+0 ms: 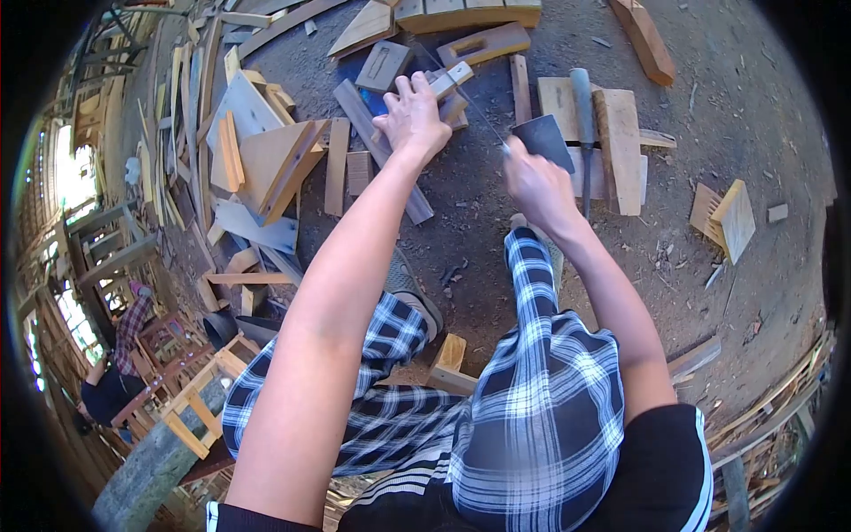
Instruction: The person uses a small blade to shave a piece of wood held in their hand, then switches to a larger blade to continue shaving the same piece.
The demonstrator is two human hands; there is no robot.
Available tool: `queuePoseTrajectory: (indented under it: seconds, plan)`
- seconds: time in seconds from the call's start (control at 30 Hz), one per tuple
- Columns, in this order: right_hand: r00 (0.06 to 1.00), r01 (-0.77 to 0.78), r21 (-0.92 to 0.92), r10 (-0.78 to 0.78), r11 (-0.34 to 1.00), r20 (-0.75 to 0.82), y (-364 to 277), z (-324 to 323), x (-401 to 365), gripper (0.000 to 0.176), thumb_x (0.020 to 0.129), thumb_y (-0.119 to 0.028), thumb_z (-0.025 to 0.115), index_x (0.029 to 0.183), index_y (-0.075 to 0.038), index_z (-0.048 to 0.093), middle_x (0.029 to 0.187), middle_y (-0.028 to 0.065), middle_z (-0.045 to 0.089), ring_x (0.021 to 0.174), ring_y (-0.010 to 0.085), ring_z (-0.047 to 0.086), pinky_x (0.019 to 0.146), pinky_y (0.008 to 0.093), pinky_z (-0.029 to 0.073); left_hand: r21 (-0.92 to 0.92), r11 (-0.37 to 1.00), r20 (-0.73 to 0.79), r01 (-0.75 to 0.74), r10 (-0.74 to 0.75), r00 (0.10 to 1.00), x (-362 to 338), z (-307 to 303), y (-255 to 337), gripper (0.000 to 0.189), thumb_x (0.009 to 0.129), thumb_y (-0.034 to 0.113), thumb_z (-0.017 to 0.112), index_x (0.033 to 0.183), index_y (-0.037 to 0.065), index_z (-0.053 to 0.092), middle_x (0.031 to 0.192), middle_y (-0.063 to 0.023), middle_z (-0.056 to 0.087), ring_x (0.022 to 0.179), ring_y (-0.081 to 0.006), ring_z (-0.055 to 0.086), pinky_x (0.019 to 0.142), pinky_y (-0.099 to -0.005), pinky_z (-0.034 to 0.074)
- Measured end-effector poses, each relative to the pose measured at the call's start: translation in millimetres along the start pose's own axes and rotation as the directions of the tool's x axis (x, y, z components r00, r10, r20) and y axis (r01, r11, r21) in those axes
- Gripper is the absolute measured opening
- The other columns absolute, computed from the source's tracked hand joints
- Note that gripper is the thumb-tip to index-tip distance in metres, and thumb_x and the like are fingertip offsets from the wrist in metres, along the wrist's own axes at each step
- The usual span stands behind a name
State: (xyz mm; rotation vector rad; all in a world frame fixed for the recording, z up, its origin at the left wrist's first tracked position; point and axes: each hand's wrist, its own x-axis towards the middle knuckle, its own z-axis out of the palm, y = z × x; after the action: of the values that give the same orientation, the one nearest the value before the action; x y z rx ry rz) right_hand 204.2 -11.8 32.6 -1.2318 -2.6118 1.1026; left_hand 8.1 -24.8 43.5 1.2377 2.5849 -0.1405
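My left hand (413, 117) is bent over a small wooden piece (454, 78), gripping it with the fingers; its pale end sticks out past my knuckles. My right hand (539, 186) is closed at the near end of a thin, saw-like blade (483, 115). That blade appears almost edge-on as a fine line slanting up and left, passing close by the wooden piece. Its handle is hidden in my fist. Just beyond my right hand is a dark flat square plate (545, 142). A grey slotted block (384, 66) lies above my left hand.
Right of my hands lie a long grey-handled tool (581, 106) and a thick wooden block (618, 151). Boards and offcuts (266, 164) pile up at left. A wooden piece with a slot (484, 43) is at the top. Another person (115, 381) is at far left, near wooden frames (199, 403).
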Motion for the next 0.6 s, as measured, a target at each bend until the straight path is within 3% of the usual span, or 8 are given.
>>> queuePoseTrajectory:
  seconds: [0.13, 0.3, 0.4, 0.47, 0.6]
  plan:
    - [0.995, -0.069, -0.078, 0.074, 0.995, 0.061, 3.1, -7.4, -18.2, 0.015, 0.097, -0.015, 0.04, 0.097, -0.002, 0.046, 0.07, 0.0246, 0.066, 0.068, 0.0423, 0.068, 0.061, 0.0522, 0.055, 0.015, 1.0, 0.013, -0.023, 0.023, 1.0, 0.1, -1.3, 0.5, 0.084, 0.07, 0.022, 0.083, 0.138, 0.011, 0.036, 0.134, -0.0123, 0.043, 0.124, -0.0364, 0.048, 0.09, -0.0586, 0.046]
    - [0.988, 0.096, -0.047, -0.101, 0.994, -0.119, -11.5, 9.7, 60.7, 0.015, 0.095, -0.013, 0.041, 0.096, -0.001, 0.049, 0.073, 0.0249, 0.068, 0.071, 0.0416, 0.069, 0.062, 0.0523, 0.056, 0.013, 1.0, 0.032, -0.006, 0.005, 0.999, 1.9, -4.3, 2.5, 0.086, 0.07, 0.024, 0.085, 0.138, 0.011, 0.035, 0.134, -0.0122, 0.043, 0.124, -0.0358, 0.048, 0.092, -0.059, 0.045]
    - [0.991, 0.082, -0.025, -0.084, 0.996, -0.102, -12.4, 12.9, 64.7, 0.014, 0.094, -0.012, 0.042, 0.095, 0.0, 0.049, 0.075, 0.0254, 0.068, 0.072, 0.0419, 0.069, 0.063, 0.0523, 0.056, 0.021, 0.999, 0.042, -0.032, 0.031, 0.999, -0.9, -3.6, 1.7, 0.084, 0.07, 0.022, 0.084, 0.138, 0.01, 0.036, 0.133, -0.0126, 0.043, 0.124, -0.0361, 0.048, 0.092, -0.0589, 0.045]
    - [0.991, 0.081, -0.016, -0.082, 0.997, -0.109, -5.9, 11.5, 48.9, 0.015, 0.095, -0.014, 0.041, 0.096, 0.0, 0.049, 0.074, 0.0256, 0.068, 0.071, 0.042, 0.069, 0.062, 0.0521, 0.056, 0.036, 0.998, 0.035, -0.059, 0.057, 0.998, 3.2, -5.7, 2.4, 0.084, 0.07, 0.021, 0.084, 0.138, 0.01, 0.036, 0.133, -0.0128, 0.044, 0.124, -0.0363, 0.048, 0.091, -0.0588, 0.045]
    - [0.999, -0.011, -0.024, 0.011, 1.0, 0.031, -2.4, -4.0, -2.7, 0.018, 0.098, -0.016, 0.039, 0.096, 0.0, 0.048, 0.074, 0.0262, 0.067, 0.07, 0.0423, 0.069, 0.062, 0.0529, 0.055, 0.029, 0.998, 0.03, -0.059, 0.058, 0.998, 1.9, -3.1, 0.6, 0.082, 0.07, 0.019, 0.083, 0.137, 0.01, 0.037, 0.133, -0.0128, 0.044, 0.125, -0.0366, 0.048, 0.092, -0.058, 0.046]
